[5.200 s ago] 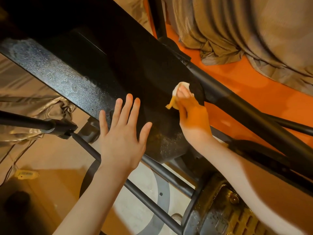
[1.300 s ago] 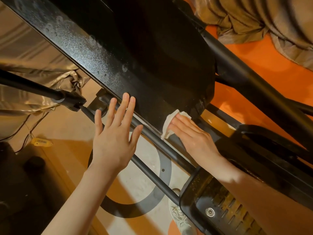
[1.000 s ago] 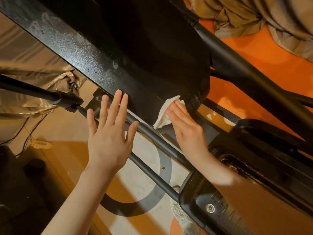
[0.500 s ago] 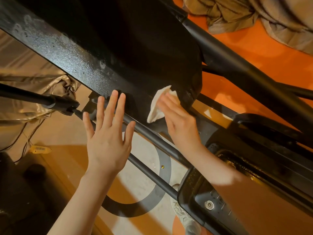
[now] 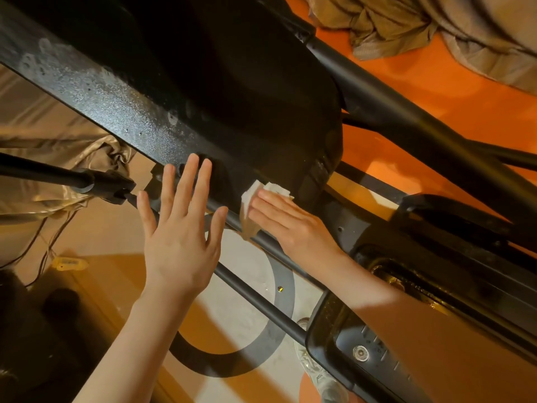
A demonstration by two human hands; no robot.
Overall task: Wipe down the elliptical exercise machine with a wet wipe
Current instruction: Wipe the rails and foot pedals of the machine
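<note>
Right hand presses the wet wipe flat-fingered against the elliptical's black housing, left hand spread empty; the unpinched wipe could slip off.

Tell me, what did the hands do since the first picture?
The right hand slid the crumpled white wet wipe down the black machine housing to its lower edge, by the thin black metal bar. It presses the wipe with flat fingers, as before. The left hand stayed open with fingers spread, holding nothing.
</note>
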